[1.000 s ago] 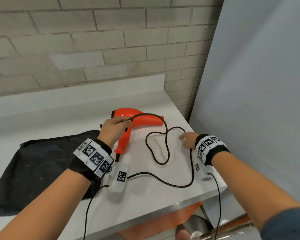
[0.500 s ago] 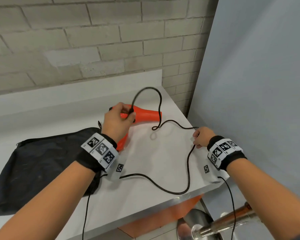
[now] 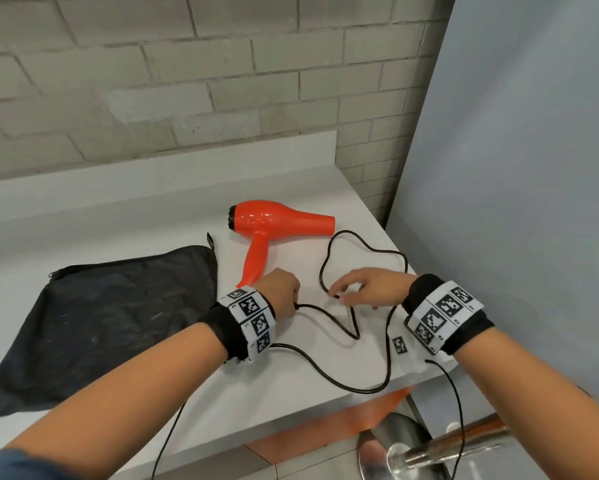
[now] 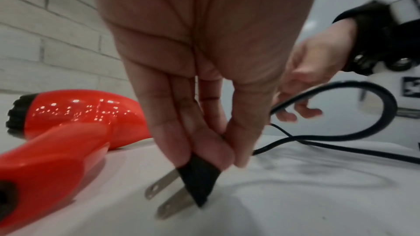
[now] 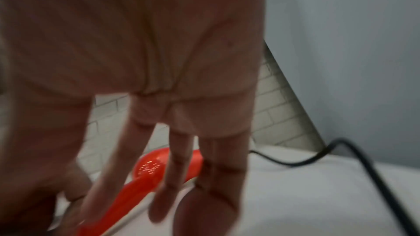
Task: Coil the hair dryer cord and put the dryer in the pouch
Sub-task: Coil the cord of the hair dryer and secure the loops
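Note:
The orange hair dryer (image 3: pixel 277 221) lies on its side on the white table (image 3: pixel 284 407), nozzle to the right. Its black cord (image 3: pixel 329 327) sprawls in loose loops in front of it. My left hand (image 3: pixel 287 296) sits by the end of the handle and pinches the black plug (image 4: pixel 198 177), prongs pointing down to the left. To its right, my right hand (image 3: pixel 339 296) pinches a bend of the cord (image 4: pixel 329 87) just above the table. The black pouch (image 3: pixel 100 317) lies flat to the left. The right wrist view is blurred: fingers (image 5: pixel 177 168) in front of the dryer (image 5: pixel 147 168).
A brick wall rises behind the table and a grey panel (image 3: pixel 516 202) closes off the right side. The table's front edge runs just under the cord's nearest loop. Below it at the lower right stands a metal stool base (image 3: pixel 402 448).
My left hand has left the dryer's body and dropped to the handle's end with the plug. The raised cord loop is down on the table. My right hand moved left onto the cord.

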